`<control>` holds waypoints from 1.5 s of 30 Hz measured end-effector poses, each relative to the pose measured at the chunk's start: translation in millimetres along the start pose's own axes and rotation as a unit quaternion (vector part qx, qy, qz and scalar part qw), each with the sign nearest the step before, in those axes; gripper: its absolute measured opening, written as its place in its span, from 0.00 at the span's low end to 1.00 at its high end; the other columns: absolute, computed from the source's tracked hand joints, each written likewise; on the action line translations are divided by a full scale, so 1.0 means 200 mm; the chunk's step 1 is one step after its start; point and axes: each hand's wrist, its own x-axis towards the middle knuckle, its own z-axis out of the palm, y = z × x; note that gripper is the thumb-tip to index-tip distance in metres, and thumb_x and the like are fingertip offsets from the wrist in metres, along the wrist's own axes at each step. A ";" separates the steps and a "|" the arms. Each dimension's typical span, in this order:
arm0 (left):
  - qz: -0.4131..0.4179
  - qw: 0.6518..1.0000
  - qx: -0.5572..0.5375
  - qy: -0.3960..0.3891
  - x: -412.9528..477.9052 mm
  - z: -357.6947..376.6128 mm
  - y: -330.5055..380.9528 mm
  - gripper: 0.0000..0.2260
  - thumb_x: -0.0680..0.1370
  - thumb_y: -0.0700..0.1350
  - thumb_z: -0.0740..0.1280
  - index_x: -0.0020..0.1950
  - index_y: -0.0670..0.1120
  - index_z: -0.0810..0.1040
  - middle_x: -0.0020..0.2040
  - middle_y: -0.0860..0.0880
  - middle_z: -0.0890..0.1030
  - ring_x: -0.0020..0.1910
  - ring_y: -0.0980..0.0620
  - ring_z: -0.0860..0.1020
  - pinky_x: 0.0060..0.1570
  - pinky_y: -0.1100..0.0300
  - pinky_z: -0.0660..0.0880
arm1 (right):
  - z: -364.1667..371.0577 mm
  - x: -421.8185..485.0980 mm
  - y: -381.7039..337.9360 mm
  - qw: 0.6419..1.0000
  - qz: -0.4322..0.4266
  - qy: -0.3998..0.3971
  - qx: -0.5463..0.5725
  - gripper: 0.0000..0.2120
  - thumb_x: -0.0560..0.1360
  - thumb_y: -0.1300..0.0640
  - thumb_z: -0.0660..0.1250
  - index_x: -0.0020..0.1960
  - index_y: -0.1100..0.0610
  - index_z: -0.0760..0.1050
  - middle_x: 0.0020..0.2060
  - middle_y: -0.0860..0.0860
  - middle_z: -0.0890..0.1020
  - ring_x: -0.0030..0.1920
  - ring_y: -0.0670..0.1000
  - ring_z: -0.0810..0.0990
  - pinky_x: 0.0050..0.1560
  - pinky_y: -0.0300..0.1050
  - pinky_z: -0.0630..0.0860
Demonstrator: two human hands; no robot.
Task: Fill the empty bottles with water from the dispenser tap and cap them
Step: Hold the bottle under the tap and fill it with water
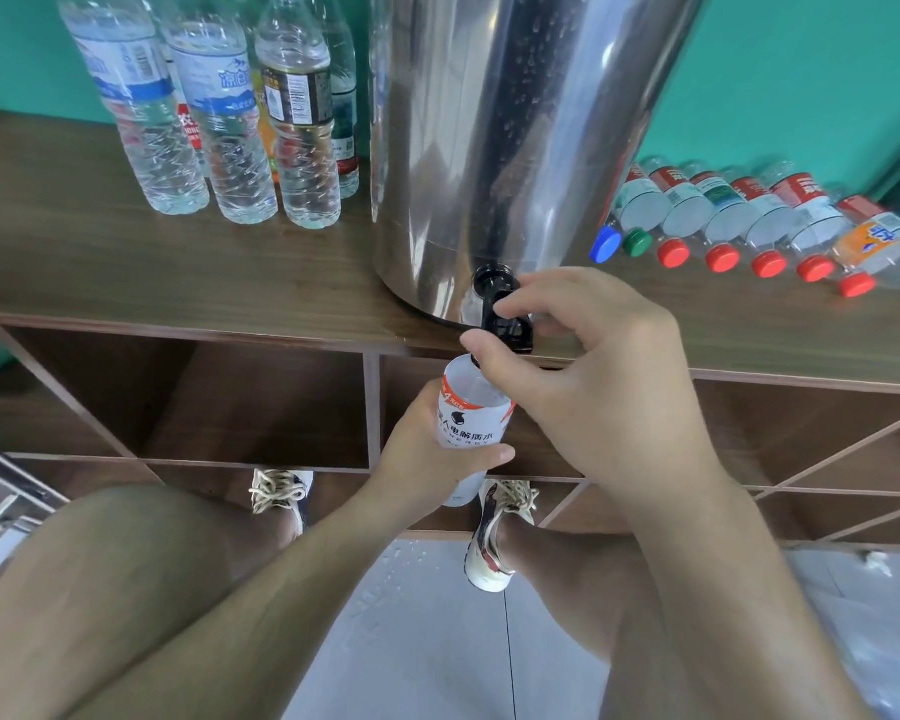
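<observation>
Bottle point(471, 418) sits just under the tap point(500, 314), left hand point(427, 459) fingers curled round it, right hand point(583, 387) pinching the tap, so any wobble and it spills.

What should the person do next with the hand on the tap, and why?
Probably open the tap with the right hand. The left hand grips the bottle just below the tap on the steel dispenser, and the right hand's fingers pinch the tap; whether water runs cannot be seen.
</observation>
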 end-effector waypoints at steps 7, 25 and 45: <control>0.001 1.000 -0.015 -0.006 -0.01 -0.01 0.00 0.31 0.69 0.44 0.82 0.67 0.58 0.72 0.56 0.60 0.83 0.54 0.67 0.79 0.46 0.74 0.75 | -0.09 0.02 0.11 0.995 -0.012 -0.090 0.033 0.11 0.76 0.60 0.74 0.58 0.54 0.85 0.61 0.48 0.85 0.64 0.42 0.81 0.64 0.33 0.72; -0.021 1.000 0.011 0.010 -0.04 0.01 -0.01 0.30 0.70 0.46 0.82 0.63 0.64 0.68 0.57 0.63 0.78 0.56 0.65 0.77 0.41 0.79 0.71 | -0.09 0.00 0.16 0.983 0.024 -0.096 0.153 0.09 0.79 0.57 0.73 0.58 0.51 0.83 0.59 0.45 0.84 0.63 0.42 0.81 0.56 0.30 0.72; -0.034 0.999 0.013 0.019 -0.03 0.01 0.01 0.31 0.70 0.47 0.81 0.63 0.63 0.67 0.56 0.63 0.77 0.55 0.63 0.76 0.39 0.78 0.70 | -0.08 -0.02 0.22 0.982 -0.038 -0.116 0.145 0.12 0.79 0.64 0.67 0.61 0.59 0.83 0.66 0.53 0.81 0.67 0.56 0.79 0.56 0.44 0.75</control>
